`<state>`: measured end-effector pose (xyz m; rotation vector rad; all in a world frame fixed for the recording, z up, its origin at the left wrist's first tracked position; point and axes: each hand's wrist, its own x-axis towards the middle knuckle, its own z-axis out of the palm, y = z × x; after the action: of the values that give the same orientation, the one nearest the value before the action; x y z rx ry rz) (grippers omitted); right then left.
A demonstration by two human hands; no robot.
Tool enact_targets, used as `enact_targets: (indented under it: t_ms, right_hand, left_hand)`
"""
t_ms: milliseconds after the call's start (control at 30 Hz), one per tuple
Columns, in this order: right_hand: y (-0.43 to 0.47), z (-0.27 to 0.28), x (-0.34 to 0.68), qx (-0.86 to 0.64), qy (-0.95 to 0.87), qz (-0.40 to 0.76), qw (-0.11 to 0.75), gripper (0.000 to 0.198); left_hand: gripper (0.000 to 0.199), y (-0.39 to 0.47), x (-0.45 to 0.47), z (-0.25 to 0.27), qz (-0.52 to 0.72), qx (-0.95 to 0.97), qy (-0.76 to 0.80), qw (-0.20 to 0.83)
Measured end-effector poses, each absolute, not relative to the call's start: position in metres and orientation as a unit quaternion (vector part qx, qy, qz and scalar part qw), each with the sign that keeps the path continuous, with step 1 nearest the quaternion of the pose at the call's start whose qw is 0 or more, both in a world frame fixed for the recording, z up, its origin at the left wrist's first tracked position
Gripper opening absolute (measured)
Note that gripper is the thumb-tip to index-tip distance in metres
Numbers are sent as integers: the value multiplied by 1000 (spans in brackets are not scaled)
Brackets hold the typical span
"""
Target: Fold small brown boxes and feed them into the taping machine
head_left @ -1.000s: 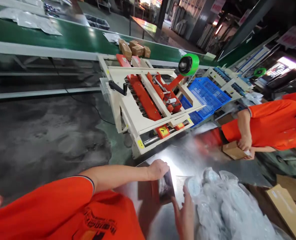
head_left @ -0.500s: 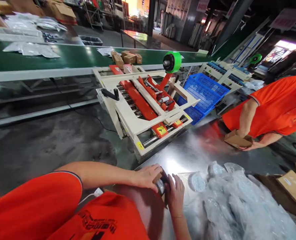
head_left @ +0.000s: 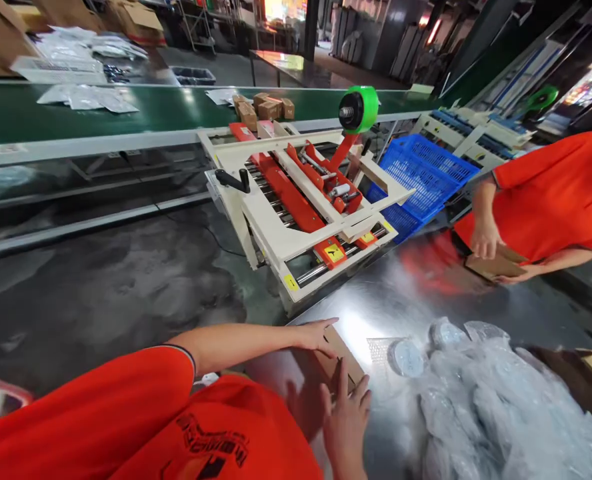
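Observation:
A small brown cardboard box [head_left: 345, 353] lies on the shiny metal table in front of me, its upper face covered by a flat panel. My left hand [head_left: 317, 337] grips the far left end of it, thumb and fingers on either side of the corner. Spread fingers of my right hand [head_left: 345, 417] rest against the near side and top of the same box. Whatever is inside it is hidden. Just right of the box lies a round item in clear bubble wrap [head_left: 407, 357], beside a heap of similar plastic-wrapped pieces [head_left: 496, 393].
A cream and red carton-taping machine [head_left: 296, 200] with a green tape roll [head_left: 369, 109] stands beyond the metal table [head_left: 391, 300]. Behind it runs a green conveyor [head_left: 171, 110] carrying small boxes [head_left: 271, 107]. Blue crates [head_left: 421, 170] stand right. A co-worker [head_left: 566, 193] handles another box.
The box was open, with a wrapped item showing inside; a cardboard panel now covers it. My right hand's fingers have spread over the box. The co-worker's box now looks flatter on top.

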<state>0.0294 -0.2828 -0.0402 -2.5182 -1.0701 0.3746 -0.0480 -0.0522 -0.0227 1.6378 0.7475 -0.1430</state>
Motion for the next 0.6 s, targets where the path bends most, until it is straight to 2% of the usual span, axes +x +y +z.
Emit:
enact_targets:
  t_ms: [67, 200, 333, 500, 600]
  right_hand:
    - [-282, -45, 10, -904, -364, 129, 183, 88]
    - [-280, -45, 2, -899, -315, 199, 229, 84]
    - [-283, -46, 16, -885, -266, 287, 252, 84]
    - [-235, -44, 69, -889, -275, 259, 259, 82]
    - [-162, -30, 129, -909, -262, 223, 237, 78]
  left_hand:
    - [128, -60, -55, -23, -66, 679, 335, 649]
    - [92, -69, -71, -26, -63, 658, 337, 671]
    - [92, -67, -69, -36, -40, 671, 360, 647]
    - [89, -34, -27, -57, 39, 677, 361, 640]
    - [74, -11, -8, -70, 125, 703, 373, 592]
